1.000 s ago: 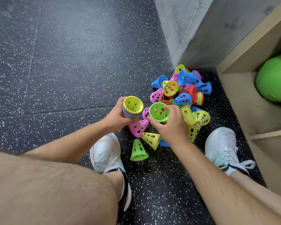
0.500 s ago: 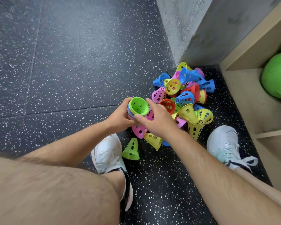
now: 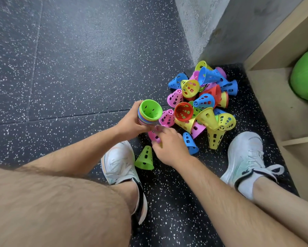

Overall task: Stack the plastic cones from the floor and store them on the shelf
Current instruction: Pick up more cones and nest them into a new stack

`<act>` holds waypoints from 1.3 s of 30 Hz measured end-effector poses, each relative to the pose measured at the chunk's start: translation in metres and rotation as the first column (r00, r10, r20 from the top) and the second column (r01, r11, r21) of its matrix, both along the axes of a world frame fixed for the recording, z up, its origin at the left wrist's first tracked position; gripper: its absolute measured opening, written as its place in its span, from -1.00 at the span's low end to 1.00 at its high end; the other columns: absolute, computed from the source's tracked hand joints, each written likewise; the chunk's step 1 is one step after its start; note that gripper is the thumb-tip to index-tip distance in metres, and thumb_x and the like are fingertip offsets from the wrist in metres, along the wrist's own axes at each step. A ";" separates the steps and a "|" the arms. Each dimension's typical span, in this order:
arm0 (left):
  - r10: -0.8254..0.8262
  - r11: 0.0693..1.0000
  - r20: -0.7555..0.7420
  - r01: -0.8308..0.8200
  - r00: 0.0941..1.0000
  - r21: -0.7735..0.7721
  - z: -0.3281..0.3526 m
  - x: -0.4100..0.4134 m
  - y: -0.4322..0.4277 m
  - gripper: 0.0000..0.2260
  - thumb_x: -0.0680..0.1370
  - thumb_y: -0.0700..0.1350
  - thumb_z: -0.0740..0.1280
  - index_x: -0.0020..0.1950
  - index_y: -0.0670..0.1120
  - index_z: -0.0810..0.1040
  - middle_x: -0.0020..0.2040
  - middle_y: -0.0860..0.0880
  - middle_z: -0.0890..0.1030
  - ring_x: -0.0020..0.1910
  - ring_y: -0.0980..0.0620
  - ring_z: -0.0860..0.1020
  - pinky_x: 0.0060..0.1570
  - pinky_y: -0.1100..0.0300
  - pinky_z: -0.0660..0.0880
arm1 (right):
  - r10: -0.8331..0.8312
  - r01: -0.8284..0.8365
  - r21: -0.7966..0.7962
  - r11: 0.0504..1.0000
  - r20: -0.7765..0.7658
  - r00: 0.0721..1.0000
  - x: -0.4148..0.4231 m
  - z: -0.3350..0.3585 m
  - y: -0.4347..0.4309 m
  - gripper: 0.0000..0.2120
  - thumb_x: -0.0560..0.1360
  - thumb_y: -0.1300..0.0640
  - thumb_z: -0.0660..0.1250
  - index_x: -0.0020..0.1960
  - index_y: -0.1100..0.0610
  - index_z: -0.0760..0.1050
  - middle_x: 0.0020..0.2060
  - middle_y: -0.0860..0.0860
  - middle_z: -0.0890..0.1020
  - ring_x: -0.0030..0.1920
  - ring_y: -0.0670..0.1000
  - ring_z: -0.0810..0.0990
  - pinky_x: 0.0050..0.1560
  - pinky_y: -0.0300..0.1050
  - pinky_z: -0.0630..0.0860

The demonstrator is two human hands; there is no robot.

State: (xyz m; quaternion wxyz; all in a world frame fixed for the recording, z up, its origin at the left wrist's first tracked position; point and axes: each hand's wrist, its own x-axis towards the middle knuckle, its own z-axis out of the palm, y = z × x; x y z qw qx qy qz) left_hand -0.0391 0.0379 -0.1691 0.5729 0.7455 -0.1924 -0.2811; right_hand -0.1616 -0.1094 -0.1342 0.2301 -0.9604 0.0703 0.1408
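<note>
My left hand point(image 3: 130, 122) grips a nested stack of cones point(image 3: 149, 111) with its mouth facing up and a green cone as the innermost one. Just below it, my right hand point(image 3: 169, 147) reaches down to the floor, and its fingers curl round a pink cone point(image 3: 153, 136). A sliver of yellow cone shows under that hand. A pile of loose cones point(image 3: 203, 102) in blue, yellow, pink, red and green lies against the wall corner. One green cone point(image 3: 145, 158) stands upright by my left shoe.
A wooden shelf unit point(image 3: 274, 107) stands at the right with a green ball point(image 3: 306, 75) inside. A grey concrete wall point(image 3: 212, 24) rises behind the pile. My white shoes point(image 3: 119, 163) point(image 3: 246, 155) flank the cones on the speckled black floor.
My right hand set a green cone into the stack, then dropped down to the pink cone on the floor. The stack in my left hand stayed in place.
</note>
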 end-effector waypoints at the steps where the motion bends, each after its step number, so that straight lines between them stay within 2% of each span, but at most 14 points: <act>1: 0.008 1.000 -0.005 -0.008 1.000 -0.003 -0.001 0.001 0.000 -0.26 0.33 -0.16 0.59 0.40 -0.01 0.27 0.20 -0.06 0.54 0.07 0.19 0.56 0.17 0.25 0.52 | -0.024 0.024 0.009 1.000 0.016 1.000 0.000 0.001 -0.001 -0.60 0.60 -0.02 0.20 0.41 0.05 0.42 0.40 -0.08 0.43 0.37 0.04 0.35 0.42 0.10 0.28; 5: 0.008 1.000 -0.015 -0.008 1.000 0.018 -0.004 0.005 0.001 -0.24 0.34 -0.14 0.61 0.42 0.01 0.26 0.21 -0.05 0.57 0.09 0.18 0.58 0.21 0.22 0.52 | -0.188 0.180 0.088 0.980 0.081 0.979 0.000 0.002 -0.016 -0.52 0.62 0.04 0.22 0.49 0.19 0.34 0.48 0.03 0.36 0.47 0.05 0.29 0.51 0.00 0.20; 10: -0.004 0.998 0.024 0.002 1.000 0.063 -0.004 0.006 0.000 -0.27 0.41 -0.27 0.61 0.41 0.02 0.28 0.19 -0.04 0.58 0.05 0.22 0.58 0.17 0.27 0.49 | -0.401 0.362 0.189 0.913 0.247 0.882 0.002 0.021 -0.037 -0.31 0.43 -0.25 0.46 0.36 0.16 0.40 0.23 -0.04 0.41 0.25 -0.08 0.39 0.33 -0.17 0.38; 14: -0.010 0.998 0.029 0.008 1.000 0.065 -0.003 0.005 -0.001 -0.25 0.35 -0.14 0.62 0.41 0.07 0.28 0.24 -0.08 0.57 0.12 0.14 0.57 0.27 0.14 0.49 | -0.492 0.398 0.293 0.869 0.434 0.755 0.012 0.044 -0.043 -0.41 0.40 -0.21 0.51 0.24 0.15 0.48 0.10 -0.08 0.46 0.11 -0.13 0.44 0.20 -0.16 0.48; 17: -0.017 0.998 0.037 0.015 0.999 0.068 -0.003 0.005 -0.002 -0.25 0.33 -0.09 0.61 0.41 0.08 0.28 0.24 -0.08 0.57 0.12 0.13 0.57 0.26 0.11 0.50 | -0.562 0.392 0.414 0.821 0.470 0.681 0.021 0.060 -0.039 -0.41 0.42 -0.23 0.48 0.27 0.11 0.47 0.12 -0.07 0.52 0.14 -0.11 0.47 0.21 -0.17 0.45; 19: -0.020 0.998 0.031 0.019 0.999 0.057 -0.002 0.004 -0.003 -0.26 0.33 -0.12 0.60 0.40 0.06 0.30 0.23 -0.10 0.57 0.08 0.15 0.57 0.22 0.14 0.51 | -0.540 0.359 0.435 0.826 0.427 0.725 0.027 0.066 -0.034 -0.33 0.43 -0.26 0.44 0.39 0.09 0.42 0.22 -0.05 0.53 0.26 -0.06 0.47 0.30 -0.16 0.40; 22: -0.019 1.000 0.016 0.019 1.000 0.019 0.001 0.001 -0.003 -0.30 0.35 -0.17 0.59 0.37 0.09 0.31 0.24 -0.16 0.57 0.09 0.12 0.58 0.21 0.11 0.53 | -0.352 0.264 0.269 0.926 0.370 0.860 0.035 0.059 -0.026 -0.32 0.44 -0.29 0.39 0.42 0.08 0.43 0.30 -0.04 0.52 0.34 0.00 0.40 0.40 -0.05 0.33; 25: -0.028 0.999 0.026 0.028 0.999 0.016 0.002 -0.001 -0.003 -0.29 0.35 -0.18 0.56 0.40 0.00 0.29 0.23 -0.06 0.56 0.09 0.24 0.56 0.14 0.31 0.49 | -0.212 0.181 0.176 0.968 0.177 0.961 0.035 0.049 -0.022 -0.41 0.44 -0.26 0.41 0.37 0.02 0.49 0.31 -0.12 0.48 0.33 0.00 0.32 0.40 -0.03 0.28; 27: -0.035 0.999 0.027 0.035 0.999 0.018 0.002 -0.001 -0.002 -0.29 0.36 -0.19 0.56 0.41 -0.01 0.29 0.23 0.03 0.55 0.11 0.28 0.56 0.15 0.36 0.45 | -0.204 0.173 0.228 0.958 0.121 0.971 0.027 0.043 -0.019 -0.40 0.45 -0.21 0.42 0.41 -0.01 0.44 0.32 -0.12 0.44 0.34 -0.02 0.31 0.38 -0.10 0.27; 29: -0.033 0.999 0.034 0.033 0.999 0.027 0.000 -0.001 -0.001 -0.27 0.38 -0.25 0.59 0.43 -0.04 0.29 0.21 0.06 0.54 0.10 0.31 0.55 0.15 0.38 0.43 | -0.322 0.249 0.354 0.902 0.164 0.933 0.014 0.039 -0.014 -0.38 0.47 -0.11 0.43 0.46 0.02 0.33 0.30 -0.09 0.46 0.31 -0.06 0.37 0.34 -0.14 0.31; 31: -0.024 0.999 0.037 0.023 0.999 0.036 0.000 -0.001 0.000 -0.26 0.38 -0.26 0.61 0.43 -0.05 0.29 0.21 0.03 0.54 0.07 0.31 0.55 0.13 0.40 0.44 | -0.399 0.284 0.424 0.860 0.215 0.891 -0.001 0.033 -0.008 -0.52 0.50 -0.01 0.41 0.35 0.04 0.36 0.21 -0.09 0.50 0.22 -0.07 0.45 0.28 -0.11 0.41; 34: -0.023 0.999 0.030 0.021 0.999 0.043 0.002 0.000 0.001 -0.26 0.34 -0.16 0.58 0.41 0.04 0.29 0.22 0.00 0.54 0.08 0.23 0.56 0.16 0.33 0.46 | -0.245 0.176 0.343 0.923 0.167 0.955 -0.029 0.018 0.002 -0.70 0.54 0.03 0.34 0.24 0.02 0.42 0.13 -0.13 0.49 0.17 -0.10 0.45 0.25 -0.08 0.43; 36: -0.021 0.999 0.026 0.020 0.999 0.048 0.003 -0.001 0.002 -0.26 0.33 -0.15 0.57 0.41 0.05 0.28 0.22 -0.01 0.54 0.08 0.22 0.55 0.16 0.33 0.46 | -0.152 0.099 0.313 0.944 0.149 0.977 -0.046 0.004 0.009 -0.70 0.54 0.03 0.34 0.26 0.00 0.46 0.17 -0.15 0.50 0.23 -0.12 0.43 0.32 -0.10 0.40; 39: -0.025 0.999 0.024 0.024 0.999 0.040 0.004 -0.002 0.002 -0.26 0.33 -0.17 0.57 0.42 0.03 0.28 0.23 -0.01 0.53 0.07 0.26 0.55 0.15 0.38 0.45 | -0.106 0.070 0.304 0.950 0.103 0.989 -0.062 -0.013 0.019 -0.59 0.50 -0.01 0.39 0.34 -0.05 0.47 0.31 -0.13 0.47 0.36 -0.09 0.37 0.43 -0.17 0.28</act>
